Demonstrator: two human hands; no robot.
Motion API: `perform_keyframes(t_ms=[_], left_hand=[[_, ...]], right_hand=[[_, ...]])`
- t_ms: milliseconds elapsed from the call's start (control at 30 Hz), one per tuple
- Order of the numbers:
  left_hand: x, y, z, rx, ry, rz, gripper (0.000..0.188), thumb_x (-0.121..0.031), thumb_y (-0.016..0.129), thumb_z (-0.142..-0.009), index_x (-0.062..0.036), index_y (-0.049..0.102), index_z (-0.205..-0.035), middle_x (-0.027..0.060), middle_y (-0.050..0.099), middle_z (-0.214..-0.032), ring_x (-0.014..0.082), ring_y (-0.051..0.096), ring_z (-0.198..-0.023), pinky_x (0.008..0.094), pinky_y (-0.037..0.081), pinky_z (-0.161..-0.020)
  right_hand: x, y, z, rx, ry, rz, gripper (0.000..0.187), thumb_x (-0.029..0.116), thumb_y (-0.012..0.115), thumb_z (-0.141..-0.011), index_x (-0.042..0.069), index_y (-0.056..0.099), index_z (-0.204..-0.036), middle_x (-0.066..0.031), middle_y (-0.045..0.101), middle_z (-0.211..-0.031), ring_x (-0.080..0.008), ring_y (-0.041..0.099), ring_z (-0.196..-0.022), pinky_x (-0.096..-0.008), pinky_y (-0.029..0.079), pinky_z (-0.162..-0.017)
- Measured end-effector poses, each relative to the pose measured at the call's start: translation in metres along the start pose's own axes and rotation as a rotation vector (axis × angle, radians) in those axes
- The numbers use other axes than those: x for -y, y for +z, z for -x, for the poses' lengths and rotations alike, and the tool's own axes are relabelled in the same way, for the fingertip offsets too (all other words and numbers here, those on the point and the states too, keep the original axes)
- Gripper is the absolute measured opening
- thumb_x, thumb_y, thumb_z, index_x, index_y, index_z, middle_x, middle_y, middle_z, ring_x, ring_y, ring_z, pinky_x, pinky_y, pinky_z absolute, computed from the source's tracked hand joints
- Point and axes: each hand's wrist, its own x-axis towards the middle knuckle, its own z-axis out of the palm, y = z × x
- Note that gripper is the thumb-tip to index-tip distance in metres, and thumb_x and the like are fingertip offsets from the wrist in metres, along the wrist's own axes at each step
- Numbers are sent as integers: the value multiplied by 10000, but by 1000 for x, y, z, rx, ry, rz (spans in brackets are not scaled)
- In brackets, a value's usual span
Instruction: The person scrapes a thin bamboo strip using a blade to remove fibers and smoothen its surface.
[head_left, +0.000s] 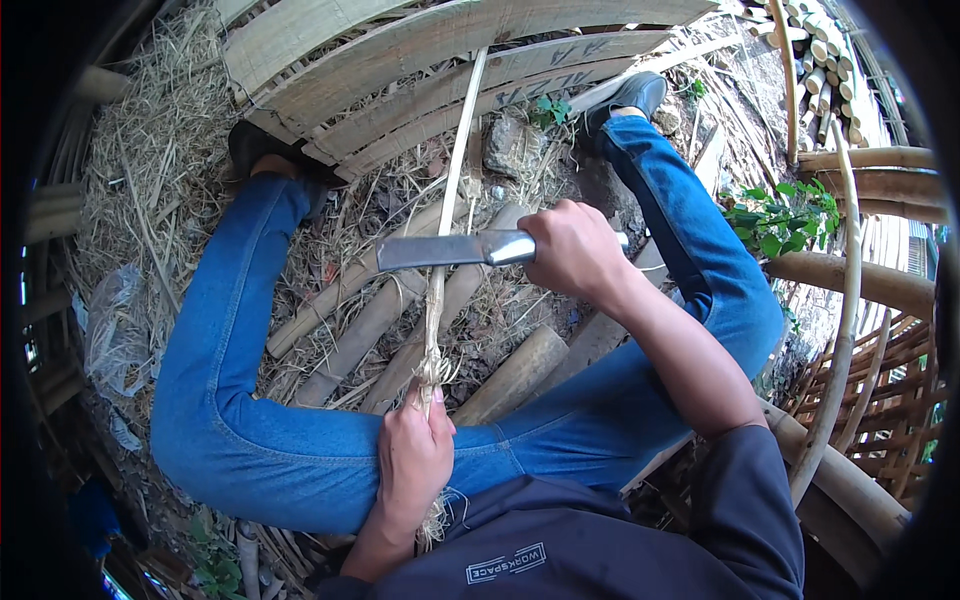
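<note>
A long, pale bamboo strip (pixel 456 180) runs from my lap up to the wooden slats at the far side. Closed around its near end is my left hand (pixel 413 450), resting by my left thigh. Frayed shavings (pixel 434 371) bunch on the strip just beyond that hand. My right hand (pixel 572 250) grips the metal handle of a knife (pixel 435 252) with a broad, square-ended blade. The blade points left and lies across the strip, at its middle; whether it touches cannot be made out. More curled fibres hang below my left hand.
Slatted wooden boards (pixel 400 60) stand between my feet. Thick bamboo poles (pixel 520 375) lie on the straw-strewn ground under my legs. A rock (pixel 513 146) sits beyond the knife. Clear plastic (pixel 115 325) lies at left. Stacked bamboo (pixel 820 75) and upright poles (pixel 845 300) stand at right.
</note>
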Motion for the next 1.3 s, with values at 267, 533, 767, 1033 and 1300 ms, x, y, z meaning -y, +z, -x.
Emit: perform_keyframes(t_ms=[267,533,767,1033,1300], left_hand=[[-2,0,-1,-37,-1,-99,222,-143,527,-990,39,634,-920,152,662,-636,296,689,-604,401,514,-588],[-2,1,-2,-60,-29,-27,181,-108,575,-916,42,674,-937,291,649,-772,464,654,-763,515,517,-654],[8,4,-1,-71,44,-99,135,-41,534,-912,36,635,-957,158,671,-660,274,707,-640,392,537,-631],[8,3,-1,-83,43,-35,183,-18,489,-870,54,643,-938,231,660,-728,374,680,-689,449,532,-641],[10,5,-1,-130,79,-91,168,-8,484,-885,57,635,-918,167,669,-684,294,695,-629,390,543,-621]], right_hand=[[-4,3,-2,9,106,-45,110,102,633,-678,40,694,-745,-226,672,-709,-408,691,-720,-488,566,-740],[6,3,0,90,-82,33,96,100,665,-648,56,666,-734,-189,636,-661,-393,670,-713,-486,547,-719],[1,9,4,46,33,-63,111,112,645,-689,46,685,-768,-220,672,-719,-403,692,-737,-487,562,-750],[-3,11,2,-4,2,-23,83,107,659,-646,68,659,-719,-176,648,-666,-382,671,-704,-478,542,-695],[3,10,9,-14,-19,27,69,109,649,-667,67,676,-715,-191,649,-661,-387,677,-676,-469,552,-671]])
